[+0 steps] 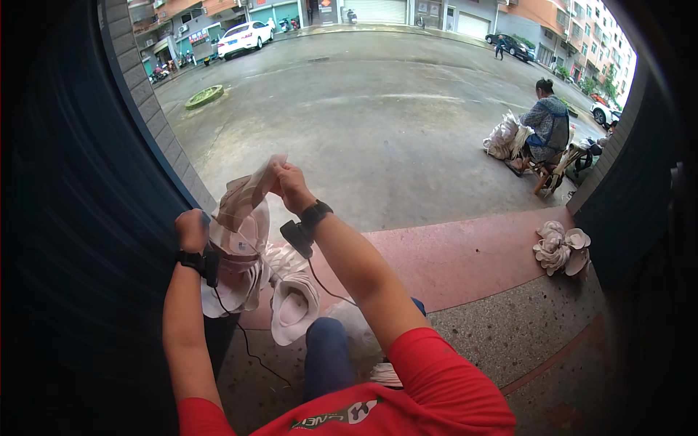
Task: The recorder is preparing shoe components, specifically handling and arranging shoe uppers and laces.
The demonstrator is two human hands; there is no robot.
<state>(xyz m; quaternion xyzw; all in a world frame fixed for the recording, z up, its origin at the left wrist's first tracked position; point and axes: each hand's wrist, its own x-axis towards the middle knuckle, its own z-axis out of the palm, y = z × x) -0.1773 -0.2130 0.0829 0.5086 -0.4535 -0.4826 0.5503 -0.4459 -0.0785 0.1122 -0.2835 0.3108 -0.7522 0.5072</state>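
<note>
Near the frame's middle, your right hand (291, 185) pinched a thin white shoe piece (247, 192); your left hand (191, 229) gripped the white stack (240, 251). Probably sorting; keep hold.

Two bare hands raised in view: left hand (191, 229) and right hand (291, 186), each wrist bearing one black band, so two bands. One pale flat piece (251, 190) pinched up high. One hanging bunch of white cup-shaped pieces (243, 269), too overlapped to count. One smaller heap of like pieces (560, 248) on the red strip of floor. One seated person (547, 125) beside one pale bundle (503, 138). One walker far off. Three cars: one white car (244, 36), one dark car (512, 45), one white, half hidden at right. One round planter (204, 96).
</note>
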